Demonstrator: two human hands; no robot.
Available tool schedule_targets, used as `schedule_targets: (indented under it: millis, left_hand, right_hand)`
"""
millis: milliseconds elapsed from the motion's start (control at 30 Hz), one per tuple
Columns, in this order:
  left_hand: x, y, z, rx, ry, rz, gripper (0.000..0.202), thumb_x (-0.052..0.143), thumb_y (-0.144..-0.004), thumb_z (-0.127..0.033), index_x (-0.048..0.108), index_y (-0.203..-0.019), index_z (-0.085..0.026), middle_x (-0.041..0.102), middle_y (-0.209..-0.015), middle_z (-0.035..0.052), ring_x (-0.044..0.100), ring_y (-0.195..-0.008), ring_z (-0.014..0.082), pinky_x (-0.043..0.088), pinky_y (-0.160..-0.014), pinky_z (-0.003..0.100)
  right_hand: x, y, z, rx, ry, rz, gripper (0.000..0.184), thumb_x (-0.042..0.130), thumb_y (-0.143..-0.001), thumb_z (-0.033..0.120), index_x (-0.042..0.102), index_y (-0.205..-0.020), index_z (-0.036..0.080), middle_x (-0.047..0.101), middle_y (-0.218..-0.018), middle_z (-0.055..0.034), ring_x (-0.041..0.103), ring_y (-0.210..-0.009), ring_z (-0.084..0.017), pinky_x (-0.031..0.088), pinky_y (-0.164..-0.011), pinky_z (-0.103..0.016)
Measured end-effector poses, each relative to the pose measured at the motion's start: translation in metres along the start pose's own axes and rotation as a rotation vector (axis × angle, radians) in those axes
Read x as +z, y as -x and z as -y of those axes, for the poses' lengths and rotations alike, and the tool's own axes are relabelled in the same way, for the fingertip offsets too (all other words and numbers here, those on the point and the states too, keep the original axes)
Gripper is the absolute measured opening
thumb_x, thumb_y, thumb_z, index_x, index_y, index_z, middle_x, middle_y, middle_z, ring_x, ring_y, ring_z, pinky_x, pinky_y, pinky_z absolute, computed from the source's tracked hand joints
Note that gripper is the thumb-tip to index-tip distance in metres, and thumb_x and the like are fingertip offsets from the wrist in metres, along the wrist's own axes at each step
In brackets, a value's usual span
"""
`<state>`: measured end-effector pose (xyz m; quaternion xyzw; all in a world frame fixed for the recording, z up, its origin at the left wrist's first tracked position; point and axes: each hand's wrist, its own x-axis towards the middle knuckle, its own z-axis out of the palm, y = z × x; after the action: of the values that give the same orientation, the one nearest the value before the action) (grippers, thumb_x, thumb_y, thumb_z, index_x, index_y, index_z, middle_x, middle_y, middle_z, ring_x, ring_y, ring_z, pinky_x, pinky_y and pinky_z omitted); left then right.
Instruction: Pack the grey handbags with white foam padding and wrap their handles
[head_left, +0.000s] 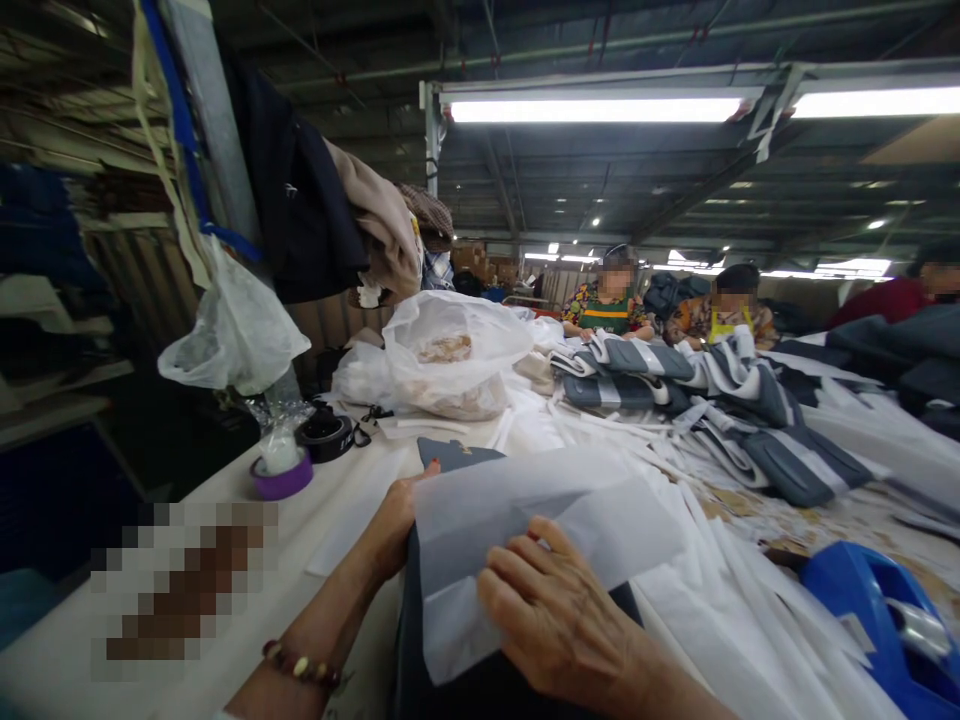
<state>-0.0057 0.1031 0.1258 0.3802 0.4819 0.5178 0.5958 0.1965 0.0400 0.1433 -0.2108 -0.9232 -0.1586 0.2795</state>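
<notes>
A thin, translucent white paper sheet [517,490] lies over a dark grey folded fabric piece [459,455] in front of me. The fabric's far corner and near part show past the sheet. My left hand [391,525] is closed at the left edge of the fabric, thumb upward beside the sheet's corner; its other fingers are mostly hidden. My right hand [551,610] rests over the sheet with its fingers curled in, gripping the paper, which creases around them. A beaded bracelet [300,668] circles my left wrist.
White sheets [750,600] spread at right, near a blue tape dispenser [862,600]. Folded grey pieces [802,455] are stacked beyond. A plastic bag [457,350] stands at the back. Purple tape [281,478] and black tape [324,435] lie left. Co-workers [611,305] sit across the table.
</notes>
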Motion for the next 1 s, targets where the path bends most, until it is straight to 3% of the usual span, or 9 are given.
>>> schedule_targets:
  millis: [100, 200, 333, 467, 700, 833, 1000]
  left_hand:
    - [-0.003, 0.000, -0.001, -0.079, 0.055, 0.095, 0.058, 0.069, -0.059, -0.067, 0.065, -0.068, -0.011, 0.061, -0.053, 0.0036, 0.051, -0.045, 0.0148, 0.039, -0.045, 0.024]
    - [-0.010, 0.004, -0.004, -0.095, 0.129, 0.267, 0.075, 0.061, -0.058, -0.079, 0.068, -0.080, -0.008, 0.067, -0.063, 0.0100, 0.060, -0.057, 0.0213, 0.046, -0.055, 0.030]
    - [-0.024, 0.012, -0.004, 0.089, 0.153, 0.514, 0.073, 0.061, -0.065, -0.072, 0.068, -0.102, -0.010, 0.071, -0.088, 0.0144, 0.064, -0.091, 0.0316, 0.046, -0.085, 0.039]
    - [-0.033, 0.016, -0.005, 0.225, 0.062, 0.642, 0.070, 0.070, -0.064, -0.063, 0.065, -0.112, -0.013, 0.070, -0.102, 0.0139, 0.058, -0.106, 0.0352, 0.041, -0.095, 0.042]
    - [-0.028, 0.025, -0.012, 0.173, -0.009, 0.701, 0.089, 0.075, -0.059, -0.061, 0.050, -0.131, -0.014, 0.063, -0.119, 0.0166, 0.051, -0.116, 0.0403, 0.039, -0.097, 0.047]
    - [-0.032, 0.027, -0.010, 0.134, 0.008, 0.725, 0.094, 0.077, -0.057, -0.059, 0.047, -0.134, -0.015, 0.061, -0.121, 0.0161, 0.050, -0.116, 0.0408, 0.040, -0.096, 0.046]
    - [-0.026, 0.032, -0.014, 0.161, 0.009, 0.691, 0.081, 0.074, -0.062, -0.057, 0.053, -0.127, -0.013, 0.065, -0.113, 0.0164, 0.056, -0.108, 0.0376, 0.045, -0.090, 0.042]
  right_hand:
    - [-0.006, 0.005, 0.004, 0.054, -0.056, 0.071, 0.032, 0.056, -0.087, 0.041, 0.053, -0.111, 0.019, 0.063, -0.092, -0.0028, 0.054, -0.082, -0.021, 0.031, -0.094, -0.041]
    - [-0.009, 0.012, 0.006, 0.046, -0.105, 0.080, 0.030, 0.050, -0.091, 0.032, 0.050, -0.119, 0.020, 0.065, -0.097, -0.0025, 0.057, -0.085, -0.018, 0.027, -0.101, -0.040]
    - [-0.001, 0.013, 0.006, 0.153, -0.173, -0.062, 0.023, 0.040, -0.085, 0.009, 0.055, -0.101, 0.017, 0.064, -0.086, -0.0033, 0.057, -0.079, -0.016, 0.034, -0.093, -0.035]
    - [0.013, 0.001, 0.008, 0.162, -0.213, -0.164, 0.025, 0.033, -0.083, 0.004, 0.054, -0.082, 0.018, 0.061, -0.075, -0.0026, 0.052, -0.066, -0.014, 0.037, -0.082, -0.033]
    - [0.019, -0.007, 0.015, 0.084, -0.191, -0.127, 0.029, 0.031, -0.095, 0.011, 0.052, -0.076, 0.017, 0.060, -0.074, -0.0009, 0.050, -0.065, -0.013, 0.035, -0.068, -0.029]
    - [0.018, -0.004, 0.014, 0.110, -0.208, -0.040, 0.021, 0.039, -0.089, 0.008, 0.051, -0.075, 0.018, 0.059, -0.079, -0.0007, 0.048, -0.066, -0.013, 0.035, -0.064, -0.029]
    - [0.014, -0.007, 0.017, 0.185, -0.188, 0.026, 0.010, 0.052, -0.077, 0.008, 0.054, -0.078, 0.018, 0.061, -0.106, -0.0036, 0.051, -0.085, -0.018, 0.038, -0.069, -0.031]
